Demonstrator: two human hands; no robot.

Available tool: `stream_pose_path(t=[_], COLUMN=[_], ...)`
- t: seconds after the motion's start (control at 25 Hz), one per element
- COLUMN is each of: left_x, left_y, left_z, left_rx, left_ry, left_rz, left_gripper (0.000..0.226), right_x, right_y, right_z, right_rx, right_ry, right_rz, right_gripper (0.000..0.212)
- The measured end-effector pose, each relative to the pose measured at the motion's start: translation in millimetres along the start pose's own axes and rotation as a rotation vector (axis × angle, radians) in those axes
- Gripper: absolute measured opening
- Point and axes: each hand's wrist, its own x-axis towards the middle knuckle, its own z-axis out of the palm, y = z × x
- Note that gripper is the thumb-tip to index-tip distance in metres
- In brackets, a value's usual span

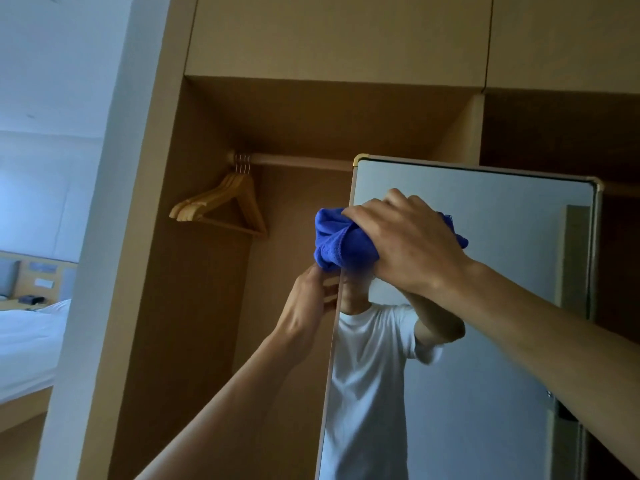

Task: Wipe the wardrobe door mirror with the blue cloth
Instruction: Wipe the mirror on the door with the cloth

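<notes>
My right hand presses the blue cloth to the mirror's upper left while my left hand grips the mirror's edge

From my head view, my right hand (408,240) is closed over the bunched blue cloth (341,242), palm down on it, pushing it against the glass of the mirror (485,341) near its top left corner; part of the cloth spills left past the mirror's near edge. Just below the cloth, my left hand (311,292) is curled around that same left edge, fingers wrapped onto the frame and holding it. The mirror stands right of centre, tilted slightly. Further left, inside the open wardrobe (166,271), wooden hangers (225,206) hang from the rail (301,160). At the far left a bed (27,341) with white sheets shows
</notes>
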Motion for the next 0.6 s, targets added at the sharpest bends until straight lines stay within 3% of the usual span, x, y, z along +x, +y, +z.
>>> stream_pose_path(t=[0.28, 0.4, 0.6], left_x=[-4.7, -1.5, 2.7], left_y=[-7.7, -14.6, -22.1], left_z=[-5.0, -8.1, -9.8], left_rx=[-0.058, -0.123, -0.330], left_ry=[0.005, 0.009, 0.090], left_rz=[-0.029, -0.074, -0.134], left_gripper=[0.063, 0.079, 0.075], right_x=[46.9, 39.7, -10.6], right_y=[10.1, 3.0, -30.7], right_z=[-14.6, -12.1, 4.4], right_rx=[-0.165, -0.138, -0.120], right_ry=[0.127, 0.081, -0.009], right_rz=[0.070, 0.035, -0.078], right_gripper=[0.061, 0.056, 0.048])
